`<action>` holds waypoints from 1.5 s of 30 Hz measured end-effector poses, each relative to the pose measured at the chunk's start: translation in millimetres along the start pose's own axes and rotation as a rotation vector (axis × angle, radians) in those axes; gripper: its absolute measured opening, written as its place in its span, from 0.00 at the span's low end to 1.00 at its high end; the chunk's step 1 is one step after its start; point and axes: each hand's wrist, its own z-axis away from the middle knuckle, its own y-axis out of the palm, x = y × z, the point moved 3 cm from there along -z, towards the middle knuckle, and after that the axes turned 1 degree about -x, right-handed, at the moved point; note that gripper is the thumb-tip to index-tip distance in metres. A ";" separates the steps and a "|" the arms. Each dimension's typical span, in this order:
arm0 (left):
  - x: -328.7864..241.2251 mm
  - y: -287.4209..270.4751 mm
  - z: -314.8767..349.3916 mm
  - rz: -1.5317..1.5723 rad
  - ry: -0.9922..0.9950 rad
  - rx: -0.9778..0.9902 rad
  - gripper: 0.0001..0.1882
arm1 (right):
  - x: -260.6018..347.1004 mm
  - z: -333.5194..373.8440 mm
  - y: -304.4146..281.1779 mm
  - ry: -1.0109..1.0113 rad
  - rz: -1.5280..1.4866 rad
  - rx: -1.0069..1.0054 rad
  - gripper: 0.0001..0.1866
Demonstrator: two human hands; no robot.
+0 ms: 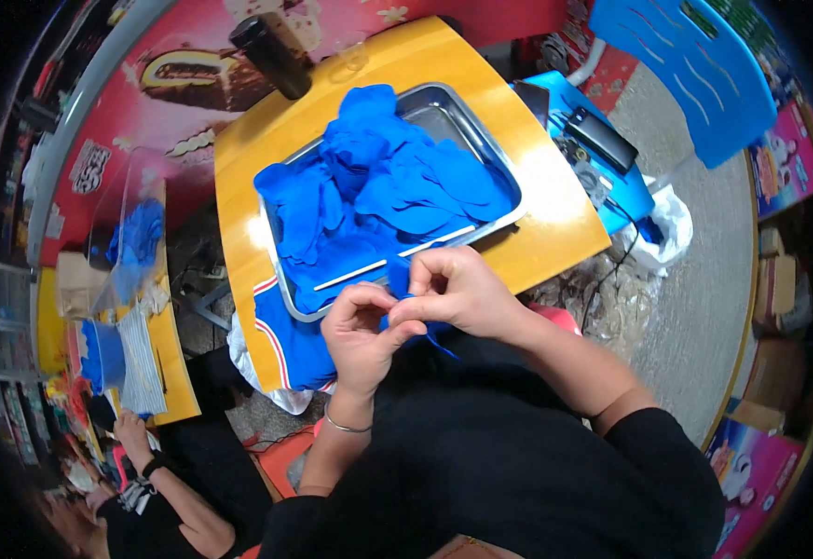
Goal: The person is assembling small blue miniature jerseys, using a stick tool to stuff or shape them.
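Observation:
Above the near edge of a metal tray [518,191], my left hand [355,340] and my right hand [467,293] meet with fingertips pinched together. Between them is a small blue fabric piece [399,273], partly hidden by the fingers; a thin blue strip hangs below. Both hands are closed on it. The tray holds a heap of loose blue fabric pieces [425,186], some spilling over its rim. A thin white stick [448,238] lies along the tray's near side.
The tray stands on a yellow table [560,214] with a dark bottle [271,56] at the back. Blue striped cloth [285,345] hangs at the near left. A phone [602,140] rests on a blue stool, near a blue chair [695,65]. Another person's hand [131,433] is at left.

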 end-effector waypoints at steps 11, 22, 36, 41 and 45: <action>-5.3 -22.8 -6.8 -0.381 0.082 0.119 0.14 | 6.0 0.8 0.3 -0.140 0.014 0.075 0.20; -1.0 8.4 -31.5 -0.659 -0.036 0.071 0.09 | 8.6 -8.1 -8.3 -0.385 0.285 -0.123 0.09; 19.9 -9.5 -30.5 -0.158 -0.068 -0.198 0.13 | 12.1 -11.6 5.5 -0.587 0.415 -0.341 0.06; 20.5 -9.9 -30.6 -0.097 -0.082 -0.205 0.11 | 6.0 -10.5 8.7 -0.617 0.486 -0.385 0.07; 14.7 -1.2 -30.2 -0.026 -0.027 -0.297 0.12 | 7.0 -18.6 14.0 -0.566 0.485 -0.364 0.08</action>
